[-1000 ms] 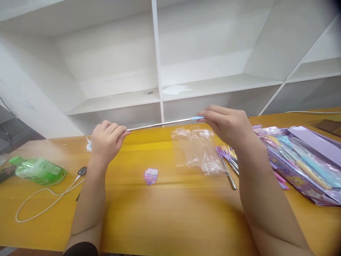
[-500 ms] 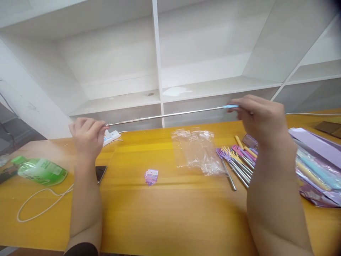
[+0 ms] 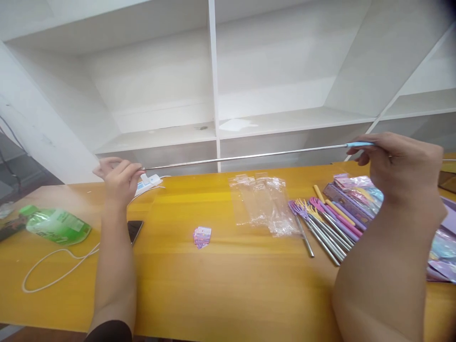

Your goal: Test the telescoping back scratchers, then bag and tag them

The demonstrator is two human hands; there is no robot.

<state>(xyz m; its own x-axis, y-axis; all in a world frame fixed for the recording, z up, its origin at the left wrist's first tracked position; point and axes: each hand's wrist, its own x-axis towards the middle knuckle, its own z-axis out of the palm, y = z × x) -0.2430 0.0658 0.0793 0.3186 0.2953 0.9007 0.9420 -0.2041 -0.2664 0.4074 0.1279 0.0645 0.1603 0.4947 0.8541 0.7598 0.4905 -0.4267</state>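
Observation:
Stretched between my hands above the table is a thin silver telescopic back scratcher (image 3: 245, 156) with a light blue end piece. My left hand (image 3: 119, 176) pinches its left tip, hiding that end. At the other end, my right hand (image 3: 399, 161) grips the light blue piece, and the fingers cover part of it. Below and left of my right hand lie several more back scratchers (image 3: 322, 232) with silver rods and purple, yellow and pink claw heads. Beside them are clear plastic bags (image 3: 261, 202). A small fanned stack of printed cards (image 3: 202, 236) rests mid-table.
On the left are a green bottle (image 3: 59, 225) lying on its side, a white cable (image 3: 39, 270), a phone (image 3: 134, 231) and a white power strip (image 3: 151, 184). Colourful packaged items (image 3: 359, 187) lie at the right. White shelving (image 3: 214, 85) stands behind the wooden table (image 3: 231, 289).
My right hand has moved right with the blue end, and the silver rod has drawn out longer. My left hand has stayed nearly in place.

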